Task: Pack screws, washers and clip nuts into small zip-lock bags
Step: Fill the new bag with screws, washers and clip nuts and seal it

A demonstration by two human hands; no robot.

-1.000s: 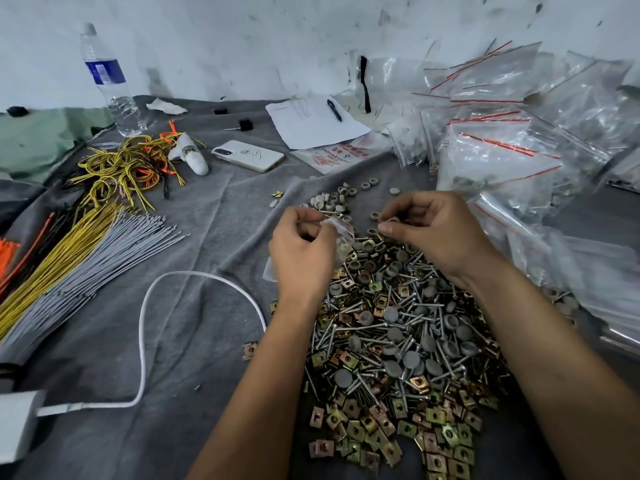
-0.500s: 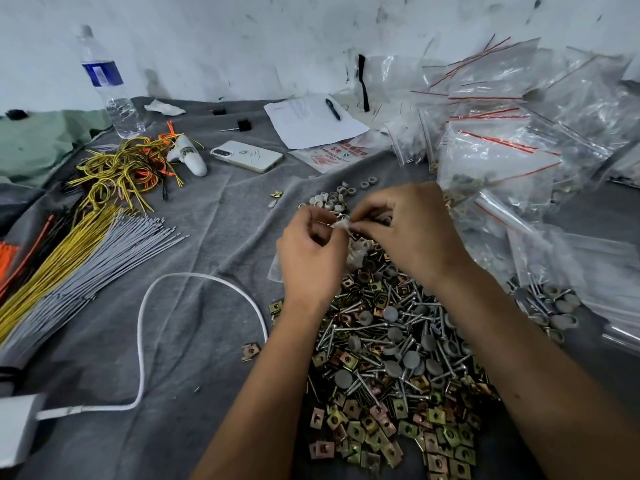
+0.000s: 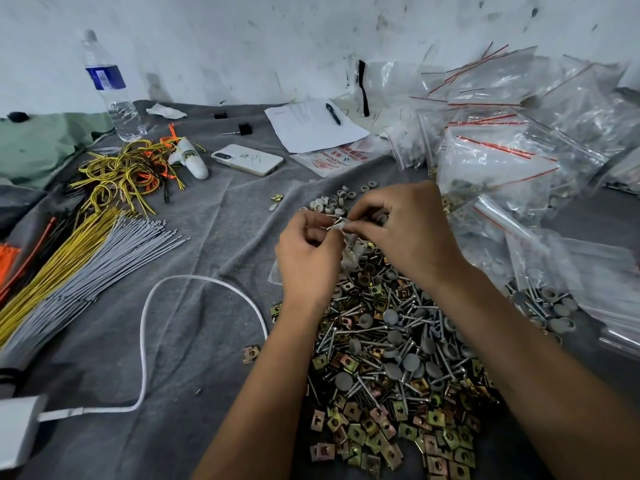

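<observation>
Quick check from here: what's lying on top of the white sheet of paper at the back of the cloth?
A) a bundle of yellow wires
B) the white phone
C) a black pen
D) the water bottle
C: a black pen lies on the sheet of paper, while the phone, the water bottle and the yellow wires all sit off it to the left on the grey cloth.

Both hands raised together, fingertips meeting

Left hand (image 3: 309, 256) and right hand (image 3: 405, 230) reach in from the near edge on bare forearms, fingers curled in a pinch, thumbs and forefingers nearly touching.
</observation>
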